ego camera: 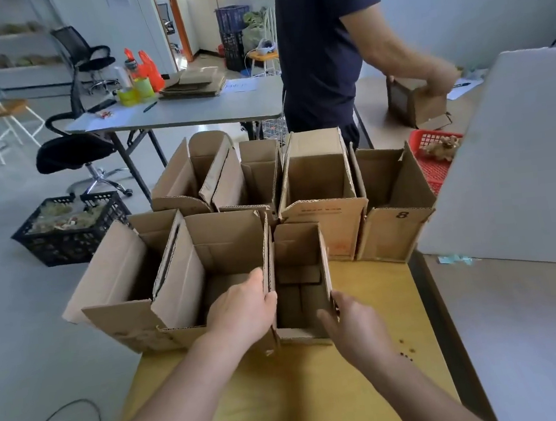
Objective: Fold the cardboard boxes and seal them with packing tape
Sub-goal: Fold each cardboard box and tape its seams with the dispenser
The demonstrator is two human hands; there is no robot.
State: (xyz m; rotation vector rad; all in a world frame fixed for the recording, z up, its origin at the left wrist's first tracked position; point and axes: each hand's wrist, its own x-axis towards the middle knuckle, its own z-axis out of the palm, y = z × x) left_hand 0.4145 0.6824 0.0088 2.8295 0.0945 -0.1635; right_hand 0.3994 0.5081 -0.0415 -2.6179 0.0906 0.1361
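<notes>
Several open cardboard boxes stand on a yellow table (365, 304). A small open box (300, 287) sits nearest me, flaps up, its bottom flaps folded shut inside. My left hand (242, 311) grips its left wall, thumb side on the box's edge, next to a larger open box (207, 269). My right hand (354, 329) holds the small box's right wall near the front corner, fingers curled on the edge. No packing tape shows in view.
More open boxes (318, 185) fill the table's far side. A person in dark blue (318, 51) stands beyond, handling a box (416, 103). A red basket (436, 159), black crate (69, 228), grey table (190, 109), office chair (74, 149) and white board (522, 167) surround.
</notes>
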